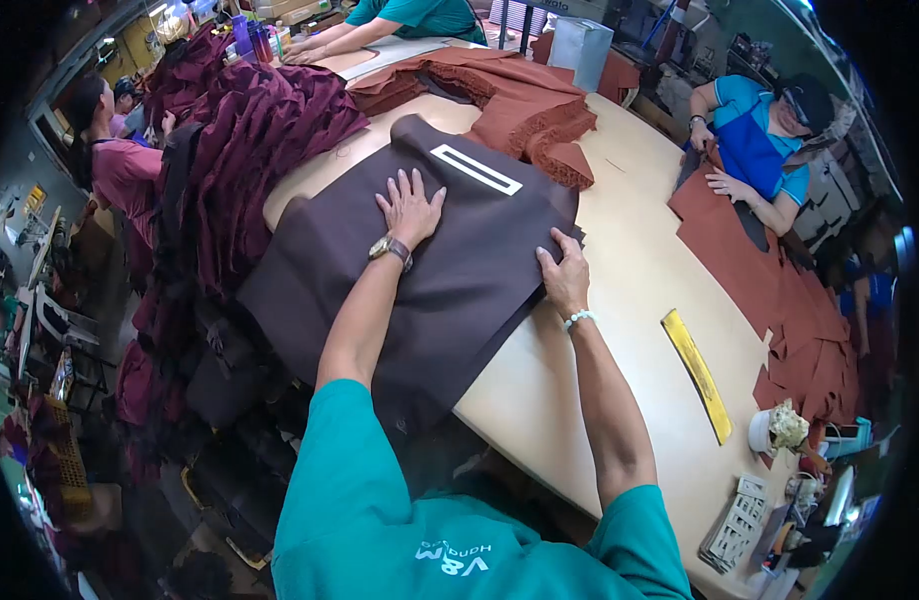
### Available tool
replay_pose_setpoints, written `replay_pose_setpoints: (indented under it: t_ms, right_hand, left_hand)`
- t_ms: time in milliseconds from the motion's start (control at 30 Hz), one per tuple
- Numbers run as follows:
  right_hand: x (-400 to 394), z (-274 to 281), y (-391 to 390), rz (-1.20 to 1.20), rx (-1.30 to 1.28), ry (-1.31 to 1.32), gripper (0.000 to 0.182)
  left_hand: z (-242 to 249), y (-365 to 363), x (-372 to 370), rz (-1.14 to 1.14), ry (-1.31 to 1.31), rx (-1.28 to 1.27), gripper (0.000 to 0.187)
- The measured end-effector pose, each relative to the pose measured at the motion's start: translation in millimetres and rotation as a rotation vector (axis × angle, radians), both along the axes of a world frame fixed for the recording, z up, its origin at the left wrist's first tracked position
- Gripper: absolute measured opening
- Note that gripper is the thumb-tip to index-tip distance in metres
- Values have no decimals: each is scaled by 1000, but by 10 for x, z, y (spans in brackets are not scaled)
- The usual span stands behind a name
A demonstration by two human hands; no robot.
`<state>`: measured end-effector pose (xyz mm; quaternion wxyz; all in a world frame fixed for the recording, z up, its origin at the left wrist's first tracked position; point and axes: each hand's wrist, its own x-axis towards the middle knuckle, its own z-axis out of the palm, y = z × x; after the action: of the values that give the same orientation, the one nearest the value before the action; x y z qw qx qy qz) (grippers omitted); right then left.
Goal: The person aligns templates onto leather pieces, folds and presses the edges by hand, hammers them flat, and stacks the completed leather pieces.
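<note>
A large dark brown sheet [430, 290], which looks like leather or coated cloth, lies over the table's left part and hangs past its near edge. My left hand [410, 208] is open and pressed flat on it, fingers spread. At the sheet's right edge, my right hand [566, 272] is closed on the border, its thumb on top; some of its fingers are hidden. Several layers seem to show at that edge. A white rectangular frame-shaped template [477, 170] with a long slot rests on the sheet, beyond my left hand and apart from both hands.
Reddish-brown material [500, 95] lies behind the sheet; maroon cloth [270, 140] is heaped left. A yellow strip [698, 375] and a slotted metal plate [735, 525] lie right on the table [630, 300]. A co-worker [770, 140] handles reddish-brown pieces; others stand farther away.
</note>
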<state>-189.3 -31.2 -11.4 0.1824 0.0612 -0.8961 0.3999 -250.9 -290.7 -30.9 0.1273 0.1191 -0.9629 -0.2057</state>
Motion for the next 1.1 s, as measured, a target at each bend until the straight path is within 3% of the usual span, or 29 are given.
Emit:
replay_pose_setpoints:
  t_ms: [267,500,700,933,1100]
  right_hand:
    - [46,3,-25,15,56,23,39]
    - [13,-49,4,42,48,72,37]
    - [70,22,-20,26,107,-15,38]
    - [30,-57,-3,19,161,26,40]
    - [46,-39,-9,18,179,23,41]
  left_hand:
    - [116,-1,195,105,-160,-51,76]
    - [533,20,1019,-85,122,-135,67]
    - [147,-146,1655,-1,87,-148,63]
    - [307,-322,1336,-60,-242,-170,67]
    - [474,-189,637,-91,-40,-168,70]
